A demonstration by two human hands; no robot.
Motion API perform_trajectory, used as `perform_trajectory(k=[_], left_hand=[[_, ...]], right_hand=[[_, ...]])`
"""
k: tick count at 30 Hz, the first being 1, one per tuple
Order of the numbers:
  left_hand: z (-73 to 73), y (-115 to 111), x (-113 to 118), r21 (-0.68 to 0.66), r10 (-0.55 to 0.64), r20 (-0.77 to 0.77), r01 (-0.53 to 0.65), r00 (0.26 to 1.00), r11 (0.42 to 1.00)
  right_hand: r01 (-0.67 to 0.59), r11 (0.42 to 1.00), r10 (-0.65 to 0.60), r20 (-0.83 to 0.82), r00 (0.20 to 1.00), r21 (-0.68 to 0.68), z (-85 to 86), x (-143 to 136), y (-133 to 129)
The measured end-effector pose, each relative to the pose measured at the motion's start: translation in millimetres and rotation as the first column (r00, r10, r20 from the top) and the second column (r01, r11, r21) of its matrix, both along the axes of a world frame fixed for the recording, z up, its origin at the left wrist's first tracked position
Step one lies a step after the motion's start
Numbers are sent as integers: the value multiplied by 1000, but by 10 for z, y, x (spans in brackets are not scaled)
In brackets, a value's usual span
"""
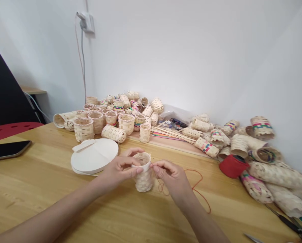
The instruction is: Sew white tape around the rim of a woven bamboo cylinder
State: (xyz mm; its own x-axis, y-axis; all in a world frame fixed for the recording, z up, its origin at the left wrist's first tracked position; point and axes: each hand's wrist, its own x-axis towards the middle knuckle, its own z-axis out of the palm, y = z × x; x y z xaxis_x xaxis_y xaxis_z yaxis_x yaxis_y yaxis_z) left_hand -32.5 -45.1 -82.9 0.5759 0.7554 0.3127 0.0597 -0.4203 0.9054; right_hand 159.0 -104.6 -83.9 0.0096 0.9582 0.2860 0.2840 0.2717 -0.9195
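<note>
A small woven bamboo basket [144,182] stands upright on the table, with a pale flat strip around its rim. My left hand [124,167] grips that rim from the left, thumb outside and fingers over the far edge. At the rim's right side, my right hand [175,180] has thumb and forefinger pinched together, with a bit of red thread at the tips. Whether a needle is there too is hidden. Loose red thread [198,182] curls over the table behind and beside my right hand.
A flat coil of white strip [95,157] lies left of my hands, near a phone [9,150]. Woven baskets [84,130] crowd the back, with more piled right [276,173]. A red thread spool [233,166] and scissors [287,221] lie right; thin sticks [173,134] lie behind.
</note>
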Motion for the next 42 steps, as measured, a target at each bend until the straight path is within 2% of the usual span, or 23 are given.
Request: perform_trajectory(k=[5,12,24,31,34,39,42], left_hand=[[35,2,-28,-29,-20,-4,20,1000,999],[12,6,-17,14,-21,16,21,1000,1000],[11,-15,-9,45,-39,8,39,999,998],[-4,-86,29,149,18,37,-24,999,989],[-11,-104,26,235,46,52,-57,998,970],[-16,-146,21,442,132,36,-134,991,887],[-4,-171,23,513,153,49,-156,987,844]], right_hand=[[30,1000,-31,98,995,7,35,0,-33],[-7,987,-39,278,960,163,99,18,-60],[-12,983,-40,278,960,181,90,11,-68],[2,981,-71,350,934,193,145,-18,-106],[2,981,-78,382,921,193,139,-21,-114],[-1,984,-71,396,916,180,123,-26,-119],[-9,983,-58,360,931,182,109,-27,-116]])
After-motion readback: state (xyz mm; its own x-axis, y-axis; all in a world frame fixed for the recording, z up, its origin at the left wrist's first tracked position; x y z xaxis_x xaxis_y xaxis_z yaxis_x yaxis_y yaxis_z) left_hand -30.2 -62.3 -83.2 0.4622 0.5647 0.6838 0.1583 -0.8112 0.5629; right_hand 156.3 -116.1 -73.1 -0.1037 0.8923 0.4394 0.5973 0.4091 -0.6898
